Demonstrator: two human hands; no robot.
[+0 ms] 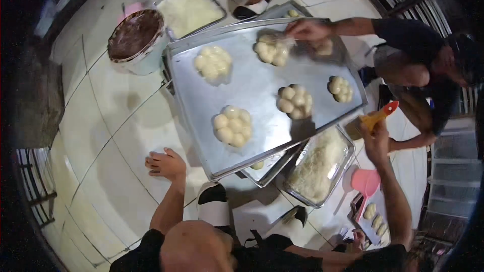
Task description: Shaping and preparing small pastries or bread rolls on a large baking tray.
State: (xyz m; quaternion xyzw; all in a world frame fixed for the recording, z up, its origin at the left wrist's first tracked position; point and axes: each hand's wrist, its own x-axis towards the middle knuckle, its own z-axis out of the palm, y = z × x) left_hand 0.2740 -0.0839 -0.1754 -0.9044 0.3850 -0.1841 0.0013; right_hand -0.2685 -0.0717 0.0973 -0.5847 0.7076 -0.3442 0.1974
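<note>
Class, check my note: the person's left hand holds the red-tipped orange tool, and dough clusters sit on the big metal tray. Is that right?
Not quite: the head view shows the person's right hand holding the red-tipped orange tool. Dough clusters do sit on the big metal tray.

The right hand grips an orange tool (red-ended) near a metal tray of dough clusters.

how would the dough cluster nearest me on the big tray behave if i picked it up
The dough cluster would likely sag, since its pale balls look soft and unbaked. It might tear along the creases between balls. Broad and low, it probably wouldn't roll on the tray.
</note>
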